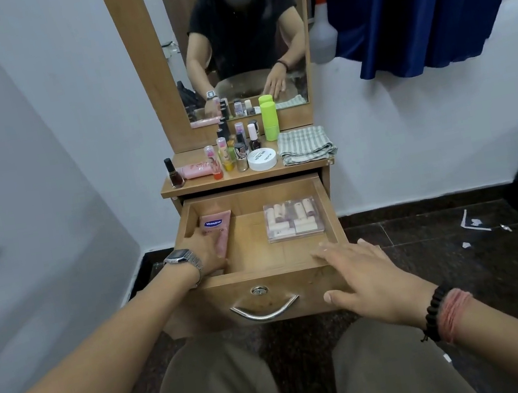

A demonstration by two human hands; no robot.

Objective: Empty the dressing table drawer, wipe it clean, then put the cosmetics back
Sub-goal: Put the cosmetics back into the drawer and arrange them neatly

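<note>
Head view: the drawer (265, 275) is pulled out toward the person, and everything here is placed against it. Inside, against its left wall, lies a pink lotion tube (216, 233). The left hand (203, 252) lies over the tube's near end, fingers curled around it, though whether it is truly gripped I cannot tell. The tube looks light and soft-walled, probably a little slick, so it should be pinched across its flat sides near the middle rather than squeezed at the tip. Its long axis runs front to back along the drawer; I cannot tell which end carries the cap.

In the drawer's right half sits a clear plastic case (293, 218) of small cosmetics, flat on the floor, likely stiff and light, best lifted by its two side edges and kept level. The right hand (363, 273) is spread open and empty, resting on the drawer's front right corner.

Above the drawer, the tabletop holds nail polish bottles (235, 147) and a folded striped cloth (305, 144)
</note>
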